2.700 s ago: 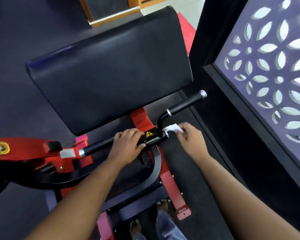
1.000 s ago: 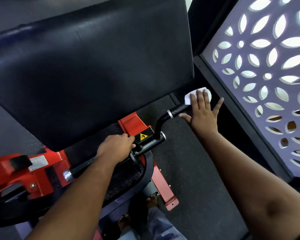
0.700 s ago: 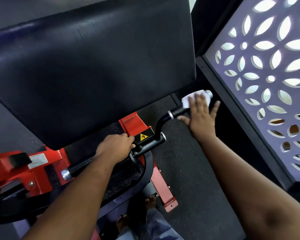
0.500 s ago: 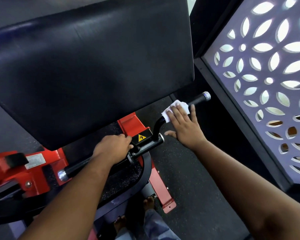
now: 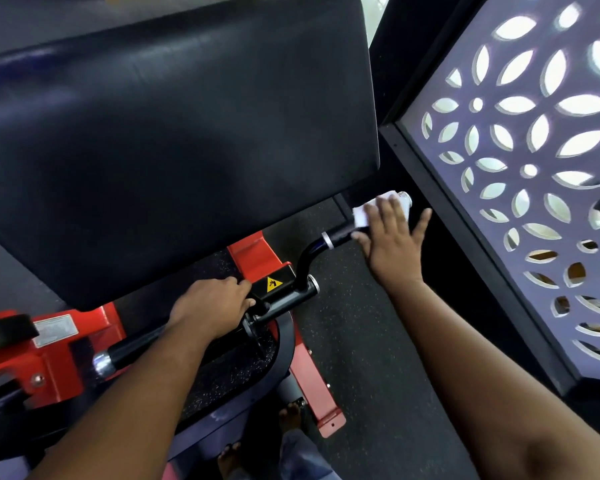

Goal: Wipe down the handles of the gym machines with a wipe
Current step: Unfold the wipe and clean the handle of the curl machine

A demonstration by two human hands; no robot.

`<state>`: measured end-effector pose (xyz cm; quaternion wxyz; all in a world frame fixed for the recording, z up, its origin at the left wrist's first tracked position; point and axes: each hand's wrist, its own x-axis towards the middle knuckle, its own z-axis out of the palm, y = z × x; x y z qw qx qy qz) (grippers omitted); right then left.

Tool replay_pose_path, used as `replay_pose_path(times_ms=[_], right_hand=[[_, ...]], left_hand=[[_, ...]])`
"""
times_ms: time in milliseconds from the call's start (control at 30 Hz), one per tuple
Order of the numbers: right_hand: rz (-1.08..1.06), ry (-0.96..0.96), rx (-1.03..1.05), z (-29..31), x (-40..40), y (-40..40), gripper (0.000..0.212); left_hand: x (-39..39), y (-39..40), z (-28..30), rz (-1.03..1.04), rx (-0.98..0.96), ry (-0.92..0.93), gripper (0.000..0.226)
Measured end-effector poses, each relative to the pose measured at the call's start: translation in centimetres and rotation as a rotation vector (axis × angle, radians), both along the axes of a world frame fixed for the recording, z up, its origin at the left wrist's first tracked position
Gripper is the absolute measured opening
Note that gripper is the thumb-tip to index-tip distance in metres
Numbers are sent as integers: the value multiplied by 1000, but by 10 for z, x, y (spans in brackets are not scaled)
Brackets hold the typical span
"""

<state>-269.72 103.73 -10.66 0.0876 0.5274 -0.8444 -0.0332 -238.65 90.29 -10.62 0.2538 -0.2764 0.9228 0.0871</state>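
Observation:
A black angled handle (image 5: 329,237) sticks out to the right of a red and black gym machine, ending in a chrome cap (image 5: 406,199). My right hand (image 5: 392,237) lies flat over the outer part of that handle with straight, spread fingers, pressing a white wipe (image 5: 362,213) against it. My left hand (image 5: 215,303) grips the black crossbar (image 5: 132,348) at the machine's middle, beside a yellow warning sticker (image 5: 272,284). Most of the outer grip is hidden under my right hand and the wipe.
A large black arm pad (image 5: 174,140) fills the upper view above the bar. A perforated purple screen (image 5: 534,161) in a black frame stands close on the right. Red frame parts (image 5: 49,355) lie at the left. Bare feet (image 5: 291,415) stand on speckled rubber floor (image 5: 361,341).
My right hand slid the wipe from the bend of the handle out toward its chrome end, back down toward the bend, and now out toward the end again. My left hand kept its grip on the crossbar.

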Motion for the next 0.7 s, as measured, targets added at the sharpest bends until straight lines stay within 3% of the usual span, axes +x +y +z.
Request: replay_pose_path(times_ms=[100,200,267,400,600,700], right_hand=[[-8,28,73,10,-3,-22,53],[316,9,133,9,3,-34,55],[409,46,162,14,-11,-33,59],[186,103,139,29,-34,-15,67],[439,-56,-2,8,-16,-23,41],[363,21,96,20,-32,-43,51]], left_hand=[[-1,0,0,-2,10,-14,42],[-2,0,2,4,13,-18,42],[-1,0,2,8,15,-18,41],[-1,0,3,11,15,-16,40],[-2,0,4,14,17,-20,39],[-2,0,4,16,16,-22,39]])
